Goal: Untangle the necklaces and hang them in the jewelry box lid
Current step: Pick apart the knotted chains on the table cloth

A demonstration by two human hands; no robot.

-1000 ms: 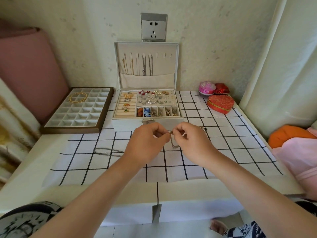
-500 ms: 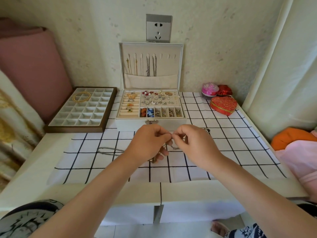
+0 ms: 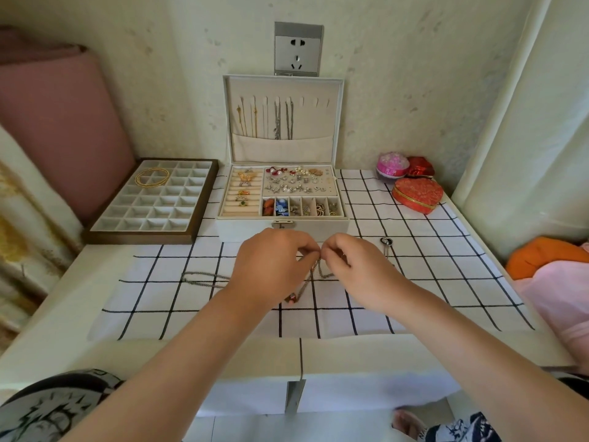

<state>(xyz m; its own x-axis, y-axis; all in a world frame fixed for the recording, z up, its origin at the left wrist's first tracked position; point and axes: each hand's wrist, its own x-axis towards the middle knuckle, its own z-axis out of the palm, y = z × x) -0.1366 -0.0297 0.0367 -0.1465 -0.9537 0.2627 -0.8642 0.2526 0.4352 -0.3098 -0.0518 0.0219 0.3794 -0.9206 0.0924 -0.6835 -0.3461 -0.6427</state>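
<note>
Several chains [image 3: 278, 122] are already hanging in the jewelry box lid [image 3: 331, 122]. We are pinching a tangled necklace [image 3: 310, 279] with left hand [image 3: 274, 266] and right hand [image 3: 361, 271] above the tabletop [image 3: 73, 307]; a loose chain [image 3: 200, 279] is lying beside.

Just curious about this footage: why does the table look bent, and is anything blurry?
Head view: the wide-angle lens bows the table; light is soft, without glare; the necklace pinched between left hand and right hand looks thin and smeared.
</note>
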